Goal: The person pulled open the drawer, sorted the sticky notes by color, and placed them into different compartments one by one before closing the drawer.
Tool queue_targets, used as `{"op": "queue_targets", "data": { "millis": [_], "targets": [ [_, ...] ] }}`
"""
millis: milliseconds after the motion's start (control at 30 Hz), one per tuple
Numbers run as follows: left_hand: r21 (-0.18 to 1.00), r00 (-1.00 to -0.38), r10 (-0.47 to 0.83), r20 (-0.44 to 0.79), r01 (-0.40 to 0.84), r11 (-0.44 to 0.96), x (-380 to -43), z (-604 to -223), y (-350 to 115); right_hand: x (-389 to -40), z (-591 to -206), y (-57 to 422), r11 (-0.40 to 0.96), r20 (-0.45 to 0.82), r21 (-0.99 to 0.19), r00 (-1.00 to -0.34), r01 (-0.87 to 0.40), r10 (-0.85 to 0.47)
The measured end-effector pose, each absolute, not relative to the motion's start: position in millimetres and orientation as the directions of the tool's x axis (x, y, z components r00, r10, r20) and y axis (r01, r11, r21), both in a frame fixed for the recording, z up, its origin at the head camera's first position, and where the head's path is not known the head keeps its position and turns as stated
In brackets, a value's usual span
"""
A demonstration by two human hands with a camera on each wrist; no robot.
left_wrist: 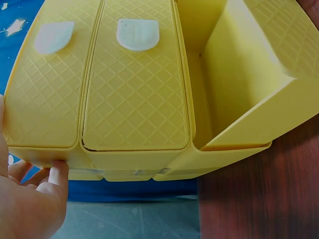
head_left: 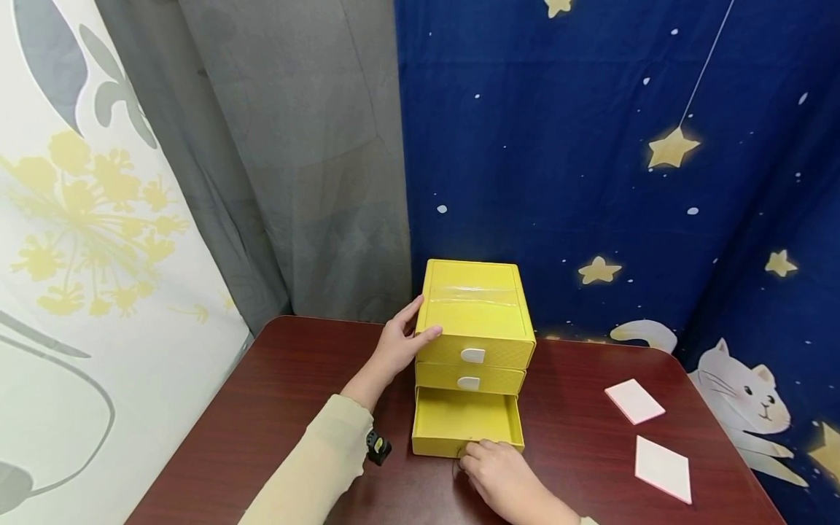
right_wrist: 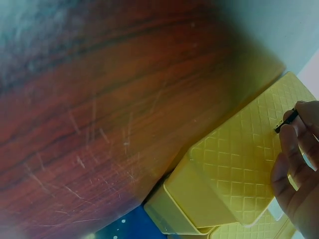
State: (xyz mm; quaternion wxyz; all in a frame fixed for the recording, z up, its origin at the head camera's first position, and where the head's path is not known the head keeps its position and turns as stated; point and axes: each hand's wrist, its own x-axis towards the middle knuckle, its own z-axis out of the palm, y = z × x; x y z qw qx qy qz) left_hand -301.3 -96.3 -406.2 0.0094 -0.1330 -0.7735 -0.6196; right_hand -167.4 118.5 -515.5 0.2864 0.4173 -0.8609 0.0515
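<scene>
A yellow three-drawer box (head_left: 475,302) stands on the table, its bottom drawer (head_left: 466,414) pulled out and bare inside. The upper two drawers are closed and have white tabs (left_wrist: 138,35). My left hand (head_left: 399,346) rests on the box's upper left side, thumb at the top front edge and fingers along the side (left_wrist: 37,199). At the front of the open drawer is my right hand (head_left: 502,477), fingers bent. Its thumb and finger pinch a small, narrow black piece (right_wrist: 285,121) close against the patterned drawer front (right_wrist: 239,164); I cannot tell its kind.
Two white square pads with pink edges, one farther back (head_left: 634,401) and one nearer (head_left: 663,469), lie on the dark red table (head_left: 282,437) at the right. Behind the table hang a grey curtain (head_left: 315,182) and a blue starry one (head_left: 558,182).
</scene>
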Motion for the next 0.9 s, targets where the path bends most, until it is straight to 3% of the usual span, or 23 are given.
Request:
{"op": "queue_targets", "data": {
  "millis": [367,900],
  "targets": [
    [0.957,-0.964,0.188,0.19,0.225,0.186,-299.3,-408.1,-95.2,-160.2,-515.9,116.4,0.623,0.562,0.165,-0.446,-0.765,-0.697],
    [0.957,-0.96,0.193,0.203,0.236,0.166,-293.8,-407.9,-93.8,-149.4,-519.8,117.6,0.62,0.544,0.204,-0.439,-0.757,-0.715]
  ]
}}
